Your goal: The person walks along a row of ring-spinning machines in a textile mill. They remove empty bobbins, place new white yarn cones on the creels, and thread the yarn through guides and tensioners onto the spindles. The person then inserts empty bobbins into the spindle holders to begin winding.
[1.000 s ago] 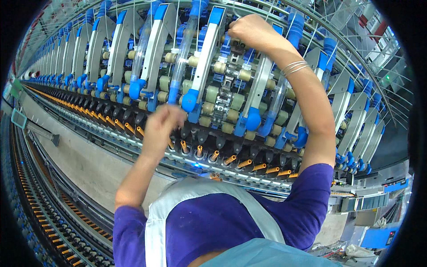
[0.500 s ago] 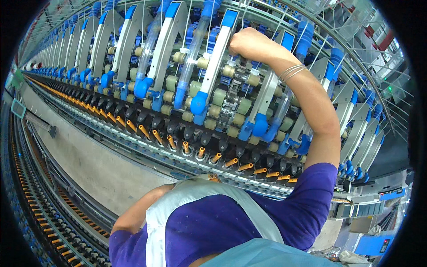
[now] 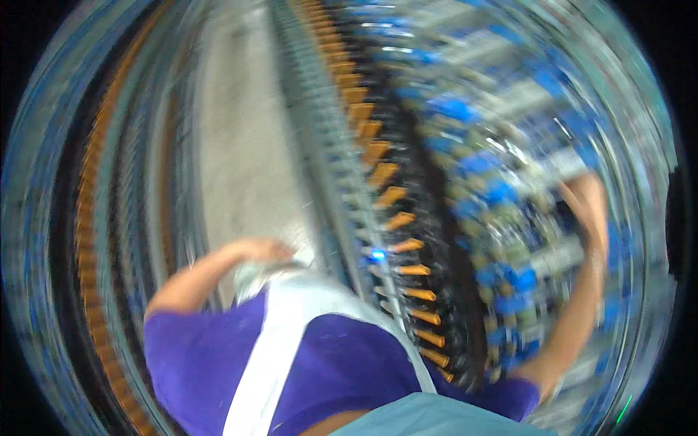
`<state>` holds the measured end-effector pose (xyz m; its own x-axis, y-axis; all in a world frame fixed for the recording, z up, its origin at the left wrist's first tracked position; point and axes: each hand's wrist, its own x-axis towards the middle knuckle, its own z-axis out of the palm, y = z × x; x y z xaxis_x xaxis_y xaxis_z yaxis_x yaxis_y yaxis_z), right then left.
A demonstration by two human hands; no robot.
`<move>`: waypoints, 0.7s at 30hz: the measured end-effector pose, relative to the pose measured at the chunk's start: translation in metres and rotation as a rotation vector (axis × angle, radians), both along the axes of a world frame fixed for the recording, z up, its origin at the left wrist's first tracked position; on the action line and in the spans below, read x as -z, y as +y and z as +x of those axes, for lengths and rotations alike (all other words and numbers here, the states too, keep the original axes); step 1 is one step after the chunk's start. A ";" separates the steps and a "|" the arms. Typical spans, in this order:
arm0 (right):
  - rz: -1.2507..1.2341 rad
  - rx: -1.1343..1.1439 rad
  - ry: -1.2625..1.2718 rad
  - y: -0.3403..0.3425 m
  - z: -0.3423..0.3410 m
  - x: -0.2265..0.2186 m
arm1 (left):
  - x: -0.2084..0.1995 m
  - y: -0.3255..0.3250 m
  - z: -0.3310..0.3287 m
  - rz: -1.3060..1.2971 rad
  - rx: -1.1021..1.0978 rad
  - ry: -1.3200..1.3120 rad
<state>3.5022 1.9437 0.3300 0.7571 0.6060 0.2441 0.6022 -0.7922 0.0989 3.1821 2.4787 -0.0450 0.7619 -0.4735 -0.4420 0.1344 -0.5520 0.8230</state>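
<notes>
The view is strongly smeared by motion. My right hand (image 3: 585, 196) reaches out to the right, beside the blue and grey drafting section of a spinning frame (image 3: 502, 196). Its fingers are blurred, and whether it touches the machine cannot be made out. In front of my waist, my left hand (image 3: 265, 251) is bent inward over the upper edge of my pale apron (image 3: 313, 294). Those fingers are smeared too, and nothing can be made out in them. A row of orange bobbins (image 3: 392, 196) runs along the machine between my two arms.
A pale grey aisle floor (image 3: 247, 138) stretches ahead between two machines. On the left stands another long machine with a row of orange bobbins (image 3: 87, 232). A small blue light (image 3: 378, 255) glows on the rail of the right machine.
My view has swung left, so the aisle now runs straight ahead and the machine stands on my right. My right hand has come away from beside the grey arm with the blue cap.
</notes>
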 end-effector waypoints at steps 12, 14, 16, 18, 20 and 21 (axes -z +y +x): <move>0.367 -0.776 -0.394 0.187 -0.185 0.023 | 0.284 0.069 -0.428 0.481 -1.269 0.807; 0.333 -0.608 0.081 0.274 -0.254 0.080 | 0.315 0.039 -0.468 0.437 -1.375 0.795; 0.294 -0.750 0.412 0.362 -0.306 0.158 | 0.324 0.028 -0.489 0.389 -1.484 0.780; 0.263 -0.889 0.938 0.438 -0.337 0.246 | 0.319 0.046 -0.488 0.246 -1.605 0.770; -0.074 -0.987 1.018 0.495 -0.351 0.323 | 0.308 0.095 -0.472 -0.066 -1.908 0.827; -0.152 -0.927 1.087 0.520 -0.357 0.354 | 0.300 0.123 -0.466 -0.309 -2.135 0.829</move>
